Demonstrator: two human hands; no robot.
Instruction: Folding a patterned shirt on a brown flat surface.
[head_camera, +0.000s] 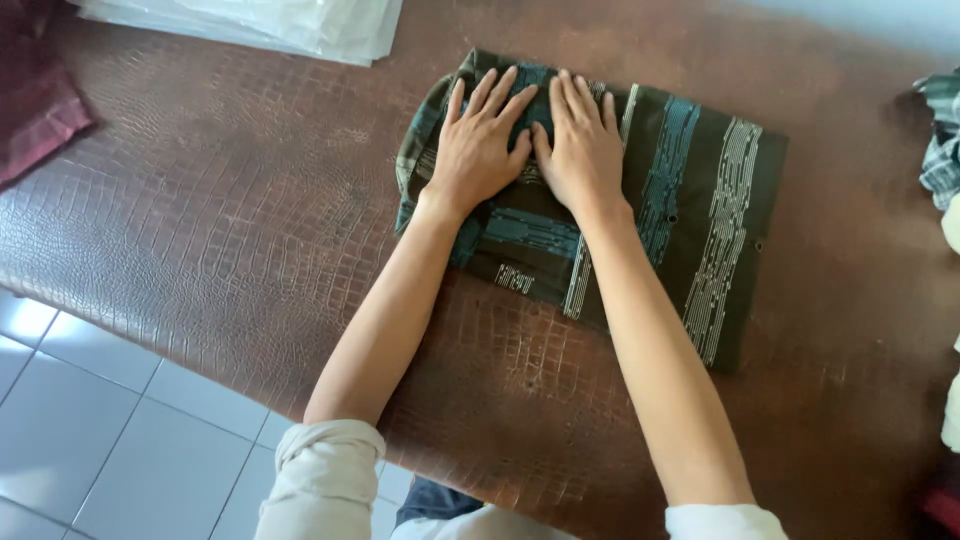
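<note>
Rolled pale sleeves (325, 470) sit nearest, above grey floor tiles (120, 440) at the left. On the brown, scale-patterned surface (220, 220), a maroon cloth (35, 110) and clear plastic bags (290, 25) lie far left. The left hand (478, 145) and right hand (580, 150) press flat, side by side, grip open with fingers spread, on the folded dark green patterned cloth (690, 210); checked fabric (940, 140) lies at the right edge.

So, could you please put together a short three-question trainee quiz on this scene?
1. True or false: both hands lie flat on the folded shirt.
2. The table surface is: A) brown with a scale texture, B) bare steel, C) glass.
3. What lies at the table's far left corner?

Key:
1. True: left hand and right hand press side by side.
2. A.
3. A stack of clear plastic bags.
</note>
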